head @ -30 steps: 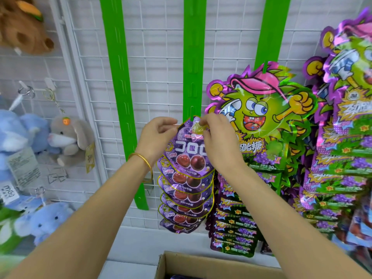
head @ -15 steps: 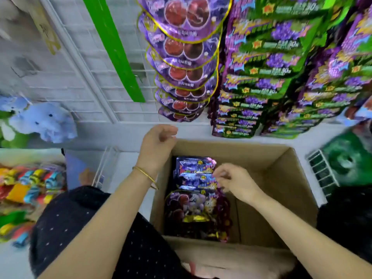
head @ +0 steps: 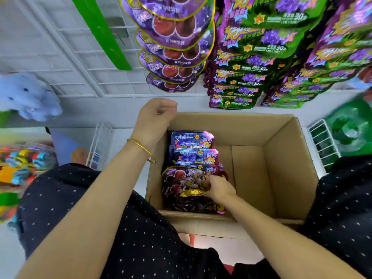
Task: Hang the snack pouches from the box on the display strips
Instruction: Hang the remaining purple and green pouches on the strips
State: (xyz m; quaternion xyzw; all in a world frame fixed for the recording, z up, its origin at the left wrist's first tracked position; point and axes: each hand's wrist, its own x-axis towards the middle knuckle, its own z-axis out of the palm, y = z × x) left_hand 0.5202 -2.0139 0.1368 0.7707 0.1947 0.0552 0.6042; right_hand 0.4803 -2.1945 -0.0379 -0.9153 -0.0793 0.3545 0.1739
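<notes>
**Stock pickup, mid-reach**

Glossy foil snack pouches [head: 193, 141] line the left side of the cardboard box [head: 285, 168], their row running away from the person, printed faces tilted upward. The right hand [head: 218, 188] curls onto the nearest purple pouch [head: 177, 178], round-edged with gold trim, seemingly pinching it. The left hand [head: 155, 119] hovers fisted and empty over the far rim.
</notes>
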